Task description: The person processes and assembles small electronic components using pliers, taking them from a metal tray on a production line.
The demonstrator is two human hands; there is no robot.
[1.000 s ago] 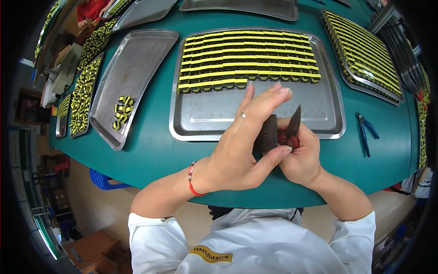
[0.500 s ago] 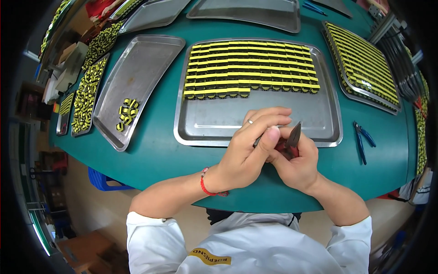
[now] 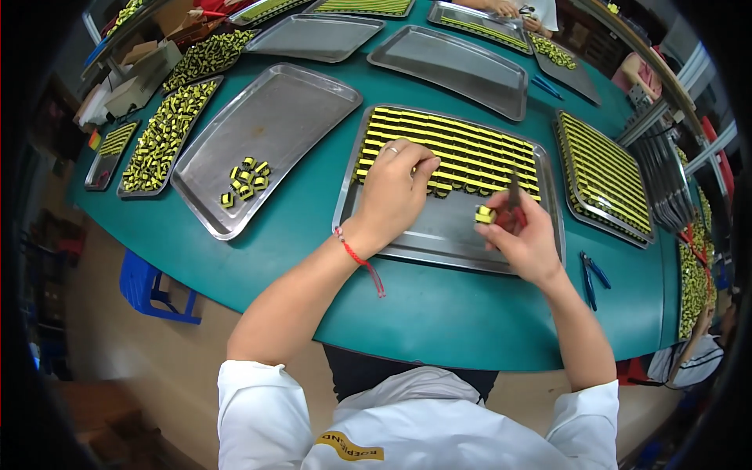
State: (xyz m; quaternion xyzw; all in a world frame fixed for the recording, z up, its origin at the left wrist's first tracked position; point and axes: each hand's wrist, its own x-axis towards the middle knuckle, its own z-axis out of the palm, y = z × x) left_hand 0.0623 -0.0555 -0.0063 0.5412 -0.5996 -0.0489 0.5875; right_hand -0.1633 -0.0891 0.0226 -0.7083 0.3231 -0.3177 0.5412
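While the right hand [image 3: 529,247] grips red-handled pliers [image 3: 515,194] and pinches one yellow-and-black part [image 3: 486,215] at its fingertips, over the near, bare portion of the metal tray [image 3: 423,237], the left hand [image 3: 392,194] bends its fingers above the ordered rows [image 3: 478,153] (whether they grasp anything cannot be told). For sound work, in this inspector's judgement, the part should be seated square against its neighbour, yellow face up, with the plier tips kept clear of the rows.
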